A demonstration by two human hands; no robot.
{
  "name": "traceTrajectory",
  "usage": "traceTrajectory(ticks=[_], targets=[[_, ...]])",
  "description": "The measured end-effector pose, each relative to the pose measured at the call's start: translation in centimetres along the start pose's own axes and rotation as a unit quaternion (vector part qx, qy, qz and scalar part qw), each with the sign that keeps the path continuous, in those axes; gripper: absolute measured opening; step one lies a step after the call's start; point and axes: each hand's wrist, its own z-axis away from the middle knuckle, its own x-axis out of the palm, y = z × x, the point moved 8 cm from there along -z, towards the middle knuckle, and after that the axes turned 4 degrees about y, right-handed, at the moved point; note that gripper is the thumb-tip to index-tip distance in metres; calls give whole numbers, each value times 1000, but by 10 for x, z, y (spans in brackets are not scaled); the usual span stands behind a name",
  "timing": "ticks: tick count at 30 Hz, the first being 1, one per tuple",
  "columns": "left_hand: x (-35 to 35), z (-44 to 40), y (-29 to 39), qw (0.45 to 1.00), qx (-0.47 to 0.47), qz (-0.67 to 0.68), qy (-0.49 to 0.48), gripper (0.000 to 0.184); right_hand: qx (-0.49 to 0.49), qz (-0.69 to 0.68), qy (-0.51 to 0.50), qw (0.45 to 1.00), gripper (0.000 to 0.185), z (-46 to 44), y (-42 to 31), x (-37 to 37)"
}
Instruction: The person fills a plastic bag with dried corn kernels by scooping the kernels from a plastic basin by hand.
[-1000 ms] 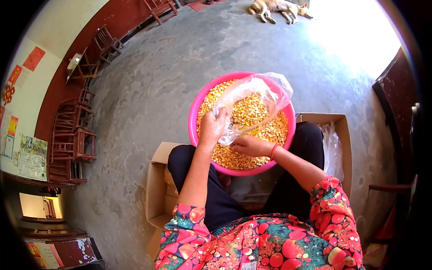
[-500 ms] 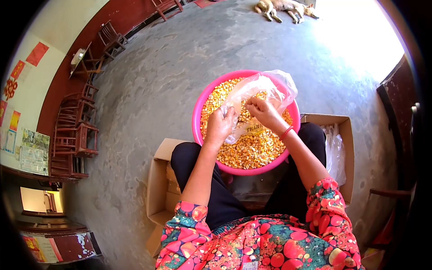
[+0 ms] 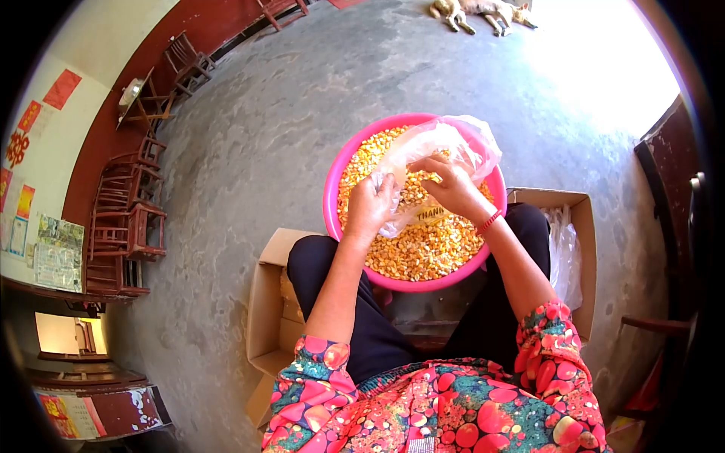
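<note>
A clear plastic bag (image 3: 396, 157) with "THANK" lettering lies spread over dried corn kernels (image 3: 419, 257) in a pink basin (image 3: 329, 198). My left hand (image 3: 370, 205) is closed on the bag's left side, thumb and fingers gripping the film. Over the bag's mouth, my right hand (image 3: 455, 189) points its fingers leftward, with the thumb apart from them and nothing visible in its grasp. A red bracelet (image 3: 489, 222) circles the right wrist. The basin stands between my knees.
Open cardboard boxes stand either side of me; the right box (image 3: 589, 260) holds clear plastic bags (image 3: 561, 253). Wooden chairs (image 3: 121, 226) line the left wall. A dog (image 3: 483, 11) lies on the concrete floor (image 3: 249, 121) at the far side.
My right hand's fingers have gone from curled together to stretched out and parted over the bag. My left hand keeps its hold on the bag, almost in the same place.
</note>
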Motion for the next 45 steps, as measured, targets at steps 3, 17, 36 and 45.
traceTrajectory(ticks=[3,17,36,45], targets=[[-3,2,5,997,-15,71,11,30,-67,163,-61,983,12,7,-25,-3],[-4,-7,-15,1000,-1,28,7,32,122,-135,-417,891,16,43,-47,29],[-11,-12,-20,998,17,58,28,36,-66,229,-367,899,19,99,-25,108],[-18,5,15,978,210,-17,9,88,225,-235,-419,848,21,78,-34,77]])
